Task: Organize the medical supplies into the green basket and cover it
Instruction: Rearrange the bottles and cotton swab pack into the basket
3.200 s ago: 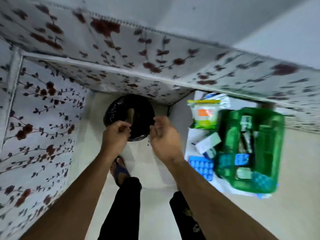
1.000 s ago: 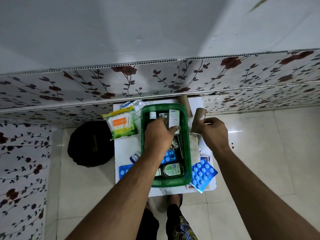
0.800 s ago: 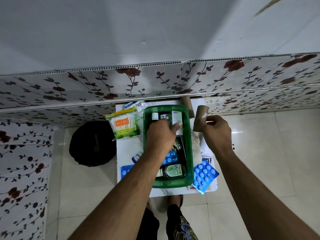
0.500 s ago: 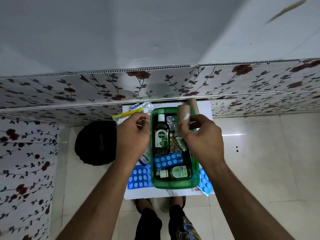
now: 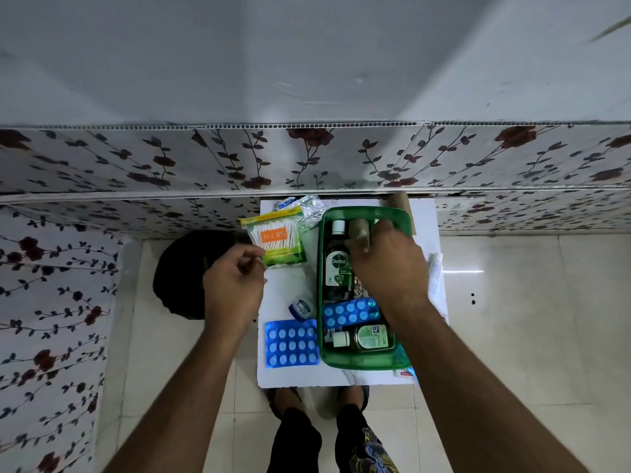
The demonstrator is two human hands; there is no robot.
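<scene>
Green basket (image 5: 362,358), open-topped, on white table. Inside: dark Dettol bottle (image 5: 338,264) lying lengthwise at left, tan bandage roll (image 5: 359,232) at far end, blue blister pack (image 5: 350,312), small green bottle (image 5: 365,337) on its side at near end.

Outside, left: cotton swab packet (image 5: 278,241), larger blue blister pack (image 5: 290,343).

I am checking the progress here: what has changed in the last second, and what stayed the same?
The right hand carried the brown roll from beside the green basket into its far end. The left hand left the basket and now reaches the cotton bud pack. The Dettol bottle is uncovered. Basket and table stayed.
</scene>
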